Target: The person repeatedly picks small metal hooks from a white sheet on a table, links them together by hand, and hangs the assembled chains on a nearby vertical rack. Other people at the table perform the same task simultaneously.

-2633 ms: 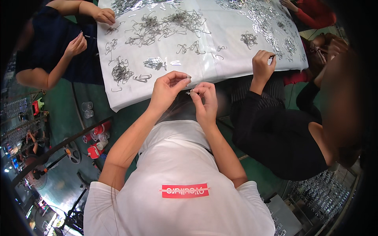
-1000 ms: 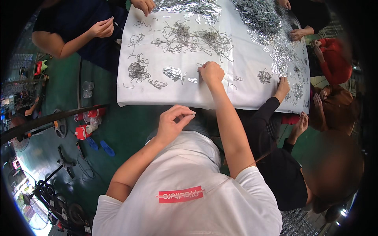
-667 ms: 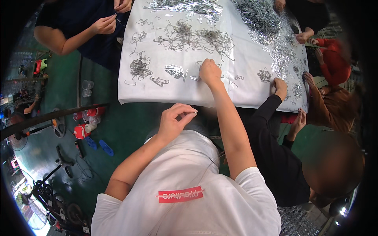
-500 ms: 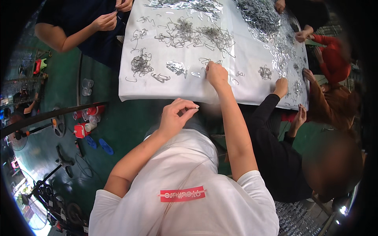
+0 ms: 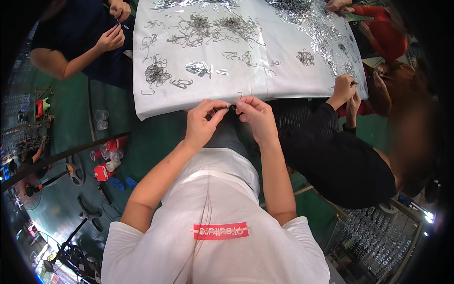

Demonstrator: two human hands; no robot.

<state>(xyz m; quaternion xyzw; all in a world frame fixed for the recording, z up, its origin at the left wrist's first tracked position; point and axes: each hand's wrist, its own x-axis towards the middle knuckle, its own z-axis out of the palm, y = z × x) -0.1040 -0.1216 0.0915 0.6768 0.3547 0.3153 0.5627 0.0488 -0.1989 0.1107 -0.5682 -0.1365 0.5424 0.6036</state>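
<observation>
Just off the table's near edge, my hands meet in front of my body. The thumb and fingers of my left hand [image 5: 201, 124] pinch a small metal piece [image 5: 228, 107], mostly hidden by the fingertips. My right hand [image 5: 259, 119] is closed on a thin bent wire hook [image 5: 240, 94], whose curved end sticks up above the fingers. The tips of both hands almost touch. Beyond them on the white-covered table [image 5: 208, 90] lie a small heap of flat shiny metal pieces [image 5: 197, 68], a few loose wire hooks [image 5: 246, 57] and a tangled pile of hooks [image 5: 157, 72].
Larger heaps of wire hooks [image 5: 231, 27] and shiny metal parts [image 5: 302, 9] cover the table's far side. A co-worker in black [image 5: 340, 156] sits close on my right; another in dark blue [image 5: 71, 47] stands at the far left. Red containers [image 5: 101, 171] sit on the green floor.
My right hand has come back from the table toward my left hand, now with a wire hook in it. My left hand has risen slightly. The view has shifted.
</observation>
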